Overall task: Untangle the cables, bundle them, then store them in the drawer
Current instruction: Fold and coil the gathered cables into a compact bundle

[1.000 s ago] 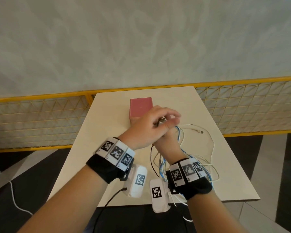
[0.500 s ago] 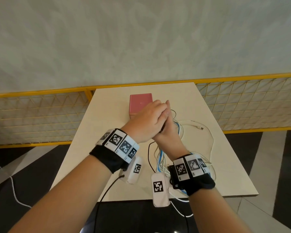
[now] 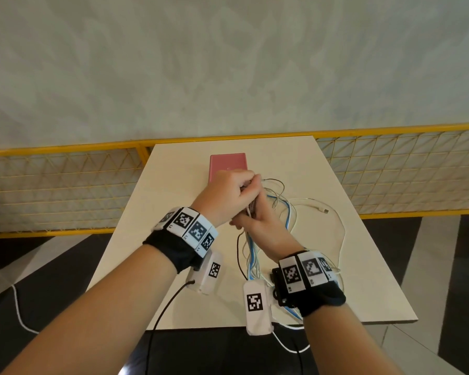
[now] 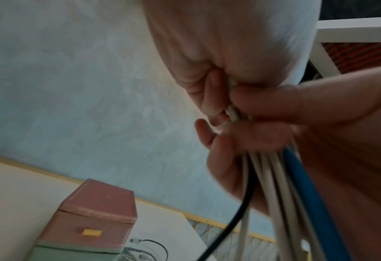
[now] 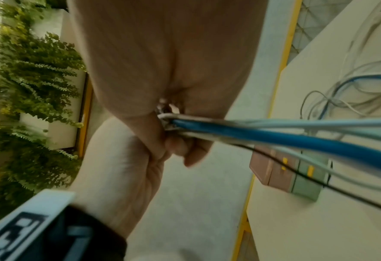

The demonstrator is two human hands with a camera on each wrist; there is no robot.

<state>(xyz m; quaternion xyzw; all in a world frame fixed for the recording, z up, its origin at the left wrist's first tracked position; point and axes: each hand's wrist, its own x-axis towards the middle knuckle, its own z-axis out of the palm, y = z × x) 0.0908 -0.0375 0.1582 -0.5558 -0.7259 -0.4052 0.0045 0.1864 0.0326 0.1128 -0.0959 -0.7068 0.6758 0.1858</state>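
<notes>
Several cables (image 3: 278,201), blue, white, grey and black, are gathered into one bundle above the cream table (image 3: 173,212). My left hand (image 3: 244,185) curls its fingers round the bundle's top, close to the plugs (image 4: 231,113). My right hand (image 3: 257,209) grips the same bundle just below, thumb across it. The strands (image 4: 274,185) hang from both fists and trail in loops on the table (image 5: 319,229). Behind my hands stands the small drawer box (image 3: 228,165), pink over green, its drawers (image 5: 285,169) closed.
A white cable end with a metal plug (image 3: 326,211) lies on the table to the right. A yellow mesh fence (image 3: 65,185) runs behind the table. Wrist-camera leads (image 3: 168,301) hang over the front edge. A grey wall rises beyond.
My left hand's fingers, spread above the right hand a second ago, have closed round the top of the bundle. Both hands stay together over the table's middle.
</notes>
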